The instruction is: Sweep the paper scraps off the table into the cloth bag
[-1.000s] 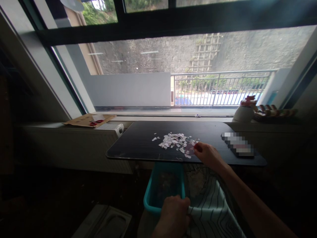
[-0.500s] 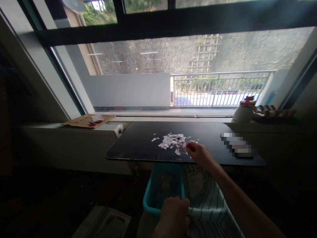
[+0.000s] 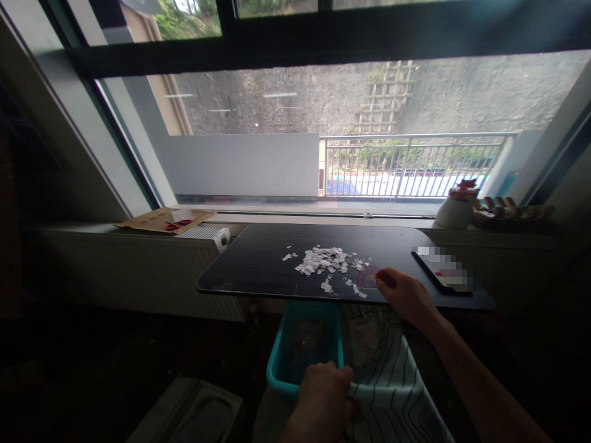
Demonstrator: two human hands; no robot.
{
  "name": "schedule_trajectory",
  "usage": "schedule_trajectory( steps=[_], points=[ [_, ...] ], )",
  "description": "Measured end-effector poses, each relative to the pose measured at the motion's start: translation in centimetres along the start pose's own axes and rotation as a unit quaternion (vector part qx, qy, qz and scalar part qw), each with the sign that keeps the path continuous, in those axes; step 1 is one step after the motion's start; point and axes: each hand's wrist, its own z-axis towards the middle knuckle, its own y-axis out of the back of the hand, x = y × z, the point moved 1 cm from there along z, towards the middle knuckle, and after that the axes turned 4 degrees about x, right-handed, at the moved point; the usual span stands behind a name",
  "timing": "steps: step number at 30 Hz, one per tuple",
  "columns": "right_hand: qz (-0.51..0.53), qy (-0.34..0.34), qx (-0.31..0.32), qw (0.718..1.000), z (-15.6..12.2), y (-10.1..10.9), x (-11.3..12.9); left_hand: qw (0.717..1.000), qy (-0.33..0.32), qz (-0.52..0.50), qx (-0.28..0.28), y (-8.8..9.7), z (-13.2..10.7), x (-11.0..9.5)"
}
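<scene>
My right hand (image 3: 409, 296) pinches a small see-through pinkish-red tool (image 3: 368, 277) just above the table's front part; its blurred outline hides its kind. Beside it on the dark table (image 3: 258, 271) lies a loose heap of white paper scraps (image 3: 323, 261). Several stray scraps (image 3: 355, 288) are scattered between the heap and the front edge. Below the table, my left hand (image 3: 325, 394) is closed on the near rim of a teal plastic basin (image 3: 282, 386). Inside the basin some contents show dimly, too dark to name.
A phone-like flat object (image 3: 442, 271), partly pixelated, lies at the table's right. Red-handled scissors (image 3: 178, 225) rest on brown paper (image 3: 148, 225) on the left sill. A pale pot (image 3: 453, 212) stands on the right sill. A radiator (image 3: 184, 277) is beyond the table's left edge.
My right hand has moved right with the pinkish-red tool, away from the heap. Some scraps now lie spread nearer the front edge. The left hand stays on the basin.
</scene>
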Motion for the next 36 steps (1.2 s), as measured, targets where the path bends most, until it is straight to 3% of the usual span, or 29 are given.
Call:
schedule_trajectory(
  steps=[9, 17, 25, 32, 36],
  points=[
    [0.002, -0.006, 0.003, 1.000, -1.6, 1.0, -0.3, 1.000, 0.004, 0.006, 0.006, 0.4, -0.2, -0.3],
    [0.010, 0.003, 0.008, 1.000, -0.5, -0.4, 0.1, 1.000, 0.008, 0.009, 0.009, 0.3, -0.1, 0.0],
    [0.011, -0.023, -0.004, 1.000, -2.5, 1.2, -0.4, 1.000, 0.009, 0.008, -0.003, 0.2, -0.1, -0.2],
    [0.087, -0.017, 0.008, 0.996, -2.0, -0.1, -1.2, 1.000, 0.012, 0.014, -0.003, 0.1, 0.0, 0.0],
    [0.075, -0.027, 0.003, 0.997, -2.8, 0.2, -1.5, 1.000, 0.014, 0.015, -0.002, 0.0, 0.0, 0.0]
  ],
)
